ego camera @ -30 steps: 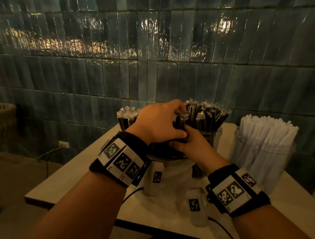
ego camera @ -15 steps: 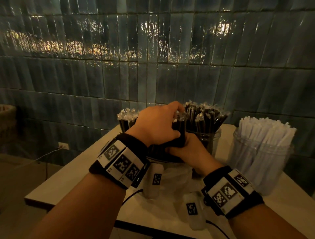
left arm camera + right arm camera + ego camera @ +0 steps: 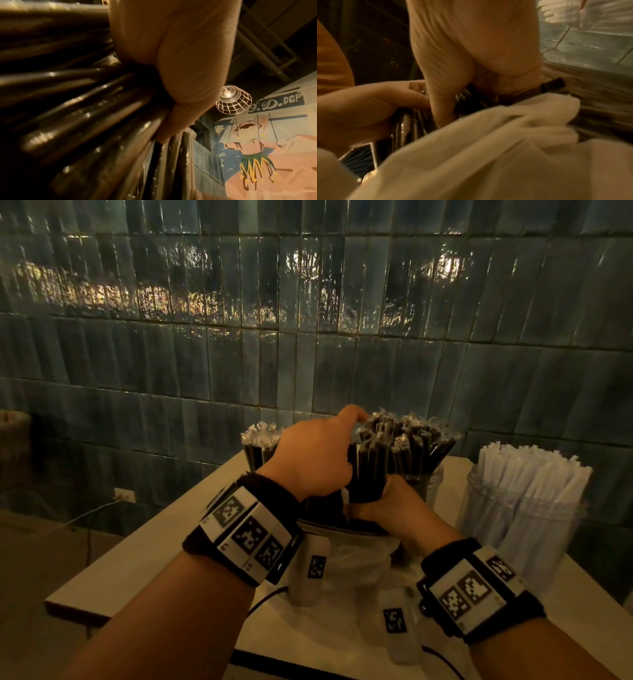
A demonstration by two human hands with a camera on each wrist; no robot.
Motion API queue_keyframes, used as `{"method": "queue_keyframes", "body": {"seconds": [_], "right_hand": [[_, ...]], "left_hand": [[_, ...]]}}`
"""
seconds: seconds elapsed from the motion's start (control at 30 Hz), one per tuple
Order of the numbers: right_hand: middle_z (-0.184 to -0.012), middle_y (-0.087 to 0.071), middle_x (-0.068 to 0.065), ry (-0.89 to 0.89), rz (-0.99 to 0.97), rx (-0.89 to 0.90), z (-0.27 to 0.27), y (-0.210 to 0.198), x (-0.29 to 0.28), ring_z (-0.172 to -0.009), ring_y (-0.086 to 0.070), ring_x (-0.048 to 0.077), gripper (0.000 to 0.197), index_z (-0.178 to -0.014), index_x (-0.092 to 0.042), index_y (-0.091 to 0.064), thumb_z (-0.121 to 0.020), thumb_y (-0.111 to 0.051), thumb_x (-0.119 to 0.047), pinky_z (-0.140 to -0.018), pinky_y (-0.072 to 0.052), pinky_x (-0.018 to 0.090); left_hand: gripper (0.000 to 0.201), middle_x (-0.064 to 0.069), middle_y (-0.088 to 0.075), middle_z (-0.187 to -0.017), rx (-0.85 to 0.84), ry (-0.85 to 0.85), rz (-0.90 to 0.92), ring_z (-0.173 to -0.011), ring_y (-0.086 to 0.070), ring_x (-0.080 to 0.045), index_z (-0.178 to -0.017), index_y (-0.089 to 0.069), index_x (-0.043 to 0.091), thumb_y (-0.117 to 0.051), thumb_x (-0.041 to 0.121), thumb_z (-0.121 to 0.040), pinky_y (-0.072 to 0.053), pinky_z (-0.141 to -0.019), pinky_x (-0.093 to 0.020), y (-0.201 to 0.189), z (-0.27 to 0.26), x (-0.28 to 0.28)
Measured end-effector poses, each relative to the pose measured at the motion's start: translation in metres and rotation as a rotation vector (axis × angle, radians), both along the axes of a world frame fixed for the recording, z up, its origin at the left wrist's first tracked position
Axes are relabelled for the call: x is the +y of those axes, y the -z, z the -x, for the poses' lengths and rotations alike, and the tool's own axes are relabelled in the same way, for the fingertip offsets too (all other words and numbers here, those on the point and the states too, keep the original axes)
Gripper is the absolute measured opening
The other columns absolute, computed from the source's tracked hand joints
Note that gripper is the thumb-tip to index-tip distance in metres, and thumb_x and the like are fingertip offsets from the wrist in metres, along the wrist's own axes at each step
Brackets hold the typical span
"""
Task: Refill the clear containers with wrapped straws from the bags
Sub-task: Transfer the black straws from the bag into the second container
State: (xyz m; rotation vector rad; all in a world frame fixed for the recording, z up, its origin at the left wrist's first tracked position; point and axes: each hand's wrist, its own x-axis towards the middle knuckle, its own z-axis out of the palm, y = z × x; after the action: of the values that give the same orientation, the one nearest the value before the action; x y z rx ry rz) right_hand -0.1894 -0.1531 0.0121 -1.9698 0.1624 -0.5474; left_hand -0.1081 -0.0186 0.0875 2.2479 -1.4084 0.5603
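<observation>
My left hand [image 3: 310, 460] and right hand [image 3: 394, 505] both grip a straw bundle [image 3: 371, 470] above the bag [image 3: 356, 556], beside the jar [image 3: 423, 481]. Risk: a loose grip lets straws fan out and spill past the jar rim.

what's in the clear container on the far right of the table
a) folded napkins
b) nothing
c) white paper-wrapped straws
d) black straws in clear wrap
c: the head view shows the rightmost clear container packed with upright white paper-wrapped straws, while the black straws are in the hands, further left.
</observation>
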Motion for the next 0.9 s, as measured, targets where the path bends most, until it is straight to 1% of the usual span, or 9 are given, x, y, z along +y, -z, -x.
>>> {"method": "queue_keyframes", "body": {"seconds": [0.1,0.2,0.33,0.43,0.5,0.67,0.77,0.83,0.9], "right_hand": [[-0.073,-0.069,-0.011,-0.01,0.059,0.086,0.001,0.001,0.0,-0.069,-0.064,-0.002,0.026,-0.078,-0.022,-0.068,-0.069,-0.077,0.001,-0.058,-0.047,0.011],[-0.088,-0.071,0.004,-0.016,0.112,0.147,0.003,0.002,0.0,-0.081,-0.066,0.011,0.022,-0.087,-0.013,-0.07,-0.07,-0.078,-0.001,-0.07,-0.053,0.021],[-0.088,-0.07,0.006,0.036,0.112,0.09,0.009,-0.001,-0.001,-0.085,-0.066,0.016,0.017,-0.089,-0.011,-0.07,-0.074,-0.075,-0.005,-0.076,-0.055,0.03],[-0.091,-0.071,0.009,0.081,-0.022,-0.051,0.015,-0.012,-0.005,-0.087,-0.068,0.018,0.016,-0.093,-0.01,-0.069,-0.077,-0.073,-0.008,-0.076,-0.056,0.035],[-0.094,-0.072,0.009,0.094,-0.115,-0.124,0.018,-0.024,-0.008,-0.087,-0.069,0.016,0.019,-0.099,-0.01,-0.068,-0.081,-0.07,-0.01,-0.071,-0.057,0.031],[-0.081,-0.074,0.001,0.149,-0.17,-0.176,0.019,-0.06,-0.019,-0.076,-0.071,0.014,0.009,-0.091,-0.016,-0.067,-0.082,-0.069,-0.016,-0.062,-0.056,0.034],[-0.083,-0.073,0.002,0.177,-0.097,-0.214,0.021,-0.087,-0.029,-0.078,-0.072,0.016,0.01,-0.088,-0.016,-0.068,-0.08,-0.071,-0.02,-0.061,-0.057,0.035],[-0.083,-0.073,0.004,0.194,-0.053,-0.252,0.022,-0.105,-0.036,-0.079,-0.072,0.018,0.003,-0.08,-0.02,-0.07,-0.078,-0.072,-0.019,-0.064,-0.057,0.038],[-0.084,-0.073,0.006,0.215,-0.025,-0.287,0.023,-0.121,-0.041,-0.08,-0.071,0.023,0.005,-0.074,-0.022,-0.07,-0.079,-0.071,-0.019,-0.072,-0.058,0.045]], "left_hand": [[0.072,0.004,-0.066,-0.084,0.01,-0.002,-0.005,-0.067,-0.062,-0.013,-0.135,-0.03,0.031,-0.062,0.012,-0.073,-0.054,-0.055,-0.032,0.0,0.001,0.0],[0.074,0.005,-0.067,-0.084,0.01,0.0,-0.011,-0.067,-0.062,-0.012,-0.135,-0.028,0.032,-0.062,0.012,-0.073,-0.054,-0.054,-0.031,0.0,0.002,0.0],[0.079,0.008,-0.065,-0.083,0.014,-0.004,-0.004,-0.067,-0.06,-0.01,-0.14,-0.025,0.028,-0.062,0.013,-0.073,-0.053,-0.056,-0.029,0.0,0.005,0.0],[0.093,0.012,-0.066,-0.097,0.047,-0.004,-0.019,-0.077,-0.062,-0.01,-0.149,-0.011,0.025,-0.063,0.012,-0.073,-0.055,-0.063,-0.032,0.0,0.006,0.0],[0.096,0.012,-0.066,-0.101,0.044,-0.009,-0.032,-0.078,-0.062,-0.009,-0.151,-0.006,0.023,-0.063,0.012,-0.074,-0.054,-0.062,-0.029,0.0,0.006,0.0],[0.09,0.014,-0.064,-0.098,0.015,-0.031,-0.048,-0.083,-0.062,-0.01,-0.148,-0.013,0.026,-0.062,0.013,-0.074,-0.054,-0.066,-0.032,0.002,0.007,-0.004],[0.054,0.016,-0.06,-0.089,-0.005,-0.019,-0.049,-0.078,-0.058,-0.007,-0.12,-0.044,0.035,-0.06,0.013,-0.073,-0.047,-0.061,-0.025,0.002,0.007,-0.004],[0.034,0.014,-0.057,-0.079,-0.017,-0.021,-0.066,-0.071,-0.056,-0.007,-0.091,-0.047,0.036,-0.06,0.013,-0.069,-0.044,-0.056,-0.023,0.002,0.008,-0.003],[0.027,0.011,-0.053,-0.07,-0.026,-0.023,-0.078,-0.064,-0.052,-0.008,-0.08,-0.045,0.032,-0.06,0.014,-0.067,-0.044,-0.054,-0.023,0.001,0.007,-0.003]]}}
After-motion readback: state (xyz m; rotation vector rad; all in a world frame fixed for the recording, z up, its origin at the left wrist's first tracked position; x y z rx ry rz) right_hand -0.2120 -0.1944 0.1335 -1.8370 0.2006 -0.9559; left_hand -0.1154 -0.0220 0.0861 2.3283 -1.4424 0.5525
